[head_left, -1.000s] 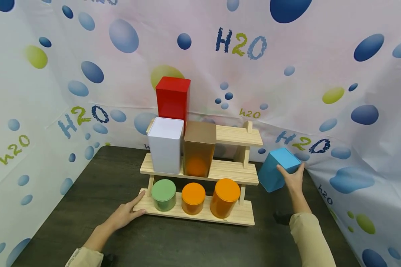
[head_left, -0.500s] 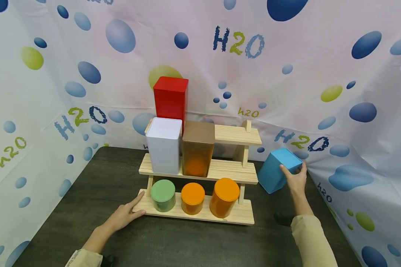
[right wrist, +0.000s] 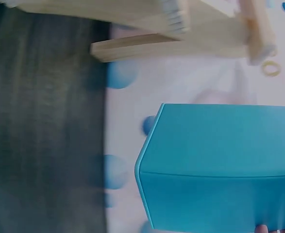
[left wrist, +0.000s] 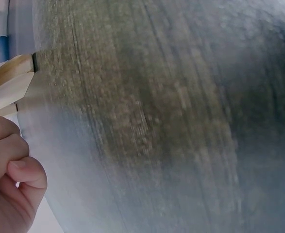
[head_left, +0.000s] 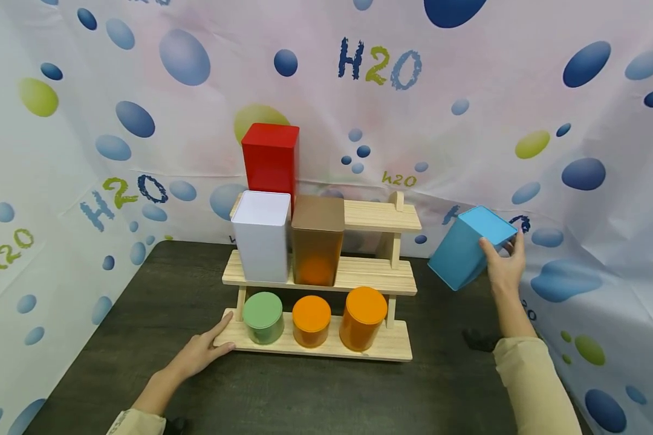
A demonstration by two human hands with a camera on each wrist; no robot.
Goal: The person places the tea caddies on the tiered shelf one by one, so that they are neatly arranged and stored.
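My right hand [head_left: 506, 269] grips the upper end of a blue rectangular canister [head_left: 468, 248], which leans over in the air to the right of a three-tier wooden shelf [head_left: 397, 344]. The same blue canister [right wrist: 220, 145] fills much of the right wrist view, with fingertips [right wrist: 261, 228] at its lower side. At the lowest tier's left end, my left hand [head_left: 196, 353] holds the board's corner between thumb and fingers. Its fingers look curled beside the wood in the left wrist view.
On the top tier stands a red canister [head_left: 272, 157]. The middle tier bears a white canister [head_left: 261, 254] and a brown one [head_left: 318, 248]. Along the bottom tier are a green jar [head_left: 263, 323] and two orange jars [head_left: 311, 326]. A patterned cloth [head_left: 326, 60] hangs behind the dark table [head_left: 283, 399].
My right hand has lifted the blue canister up and slightly right, tilting it further. The left hand stays on the shelf's corner. The head view has shifted slightly.
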